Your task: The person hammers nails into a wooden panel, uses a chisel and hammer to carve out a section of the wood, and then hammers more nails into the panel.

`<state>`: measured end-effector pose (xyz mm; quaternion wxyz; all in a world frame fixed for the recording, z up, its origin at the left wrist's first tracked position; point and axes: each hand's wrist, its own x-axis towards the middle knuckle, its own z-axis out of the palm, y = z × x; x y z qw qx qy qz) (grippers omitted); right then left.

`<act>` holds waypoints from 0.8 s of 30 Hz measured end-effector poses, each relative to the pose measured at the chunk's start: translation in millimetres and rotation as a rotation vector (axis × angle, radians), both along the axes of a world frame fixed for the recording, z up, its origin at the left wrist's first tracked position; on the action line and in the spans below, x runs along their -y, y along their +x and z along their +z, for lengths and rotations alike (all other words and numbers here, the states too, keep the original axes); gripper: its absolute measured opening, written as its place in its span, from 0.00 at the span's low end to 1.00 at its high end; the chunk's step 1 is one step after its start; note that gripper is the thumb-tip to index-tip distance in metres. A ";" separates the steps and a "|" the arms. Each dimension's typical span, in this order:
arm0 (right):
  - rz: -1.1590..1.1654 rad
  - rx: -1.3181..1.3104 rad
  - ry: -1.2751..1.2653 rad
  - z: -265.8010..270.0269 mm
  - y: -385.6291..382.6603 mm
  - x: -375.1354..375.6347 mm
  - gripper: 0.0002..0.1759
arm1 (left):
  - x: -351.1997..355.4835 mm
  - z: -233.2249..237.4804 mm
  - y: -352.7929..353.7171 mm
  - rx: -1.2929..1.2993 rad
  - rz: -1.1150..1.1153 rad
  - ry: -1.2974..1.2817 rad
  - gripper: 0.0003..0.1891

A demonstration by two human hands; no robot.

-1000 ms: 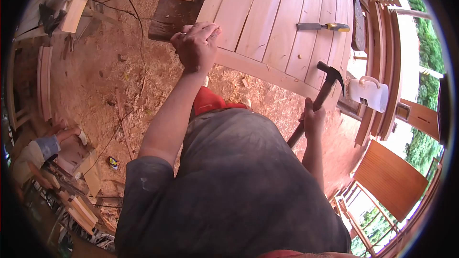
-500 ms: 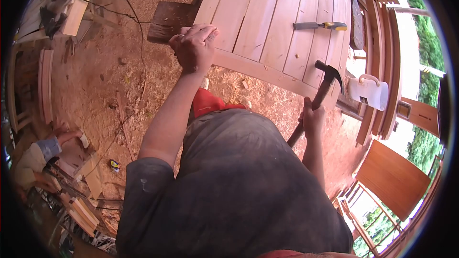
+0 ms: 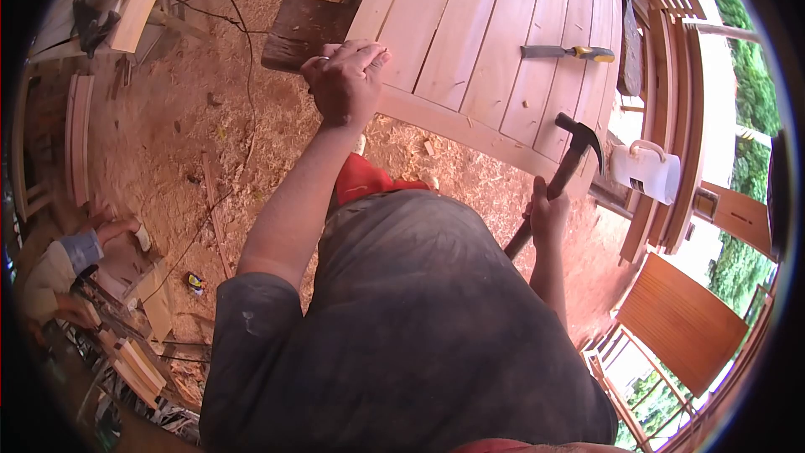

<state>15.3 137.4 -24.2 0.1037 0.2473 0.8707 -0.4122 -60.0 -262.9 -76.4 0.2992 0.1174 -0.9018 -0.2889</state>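
My left hand (image 3: 344, 85) is closed over the near left corner of a pale wooden panel (image 3: 457, 50) made of several boards; its underside grip is hidden. In my right hand (image 3: 549, 208) is a claw hammer (image 3: 577, 147), gripped partway along the handle, head up, near the panel's near right corner. A chisel (image 3: 570, 53) with a yellow and black handle lies on the boards, apart from both hands. Small wood chips are scattered around it.
A dark wooden block (image 3: 303, 33) juts out beside the panel's left edge. On the right are a white jug (image 3: 646, 172) and a brown board (image 3: 683, 323). Shavings and a cable (image 3: 250, 101) cover the ground. Another person (image 3: 71, 264) is at far left.
The view has shifted slightly, so the panel and chisel appear a little further right. Both hands keep their holds, and the hammer stays in nearly the same pose.
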 end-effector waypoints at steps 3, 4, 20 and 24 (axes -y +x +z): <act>-0.013 0.000 0.004 0.0 1.6 1.3 0.22 | 0.2 2.1 1.2 0.021 -0.038 0.066 0.05; -0.007 0.002 0.011 0.8 1.3 1.8 0.22 | 1.4 3.8 0.4 0.024 -0.050 0.097 0.06; -0.033 -0.018 -0.004 2.2 1.6 3.9 0.20 | -11.7 -4.8 42.8 -0.020 0.048 0.260 0.11; -0.047 -0.018 -0.006 0.6 1.2 3.9 0.20 | -21.2 1.6 43.8 -0.064 0.086 0.560 0.11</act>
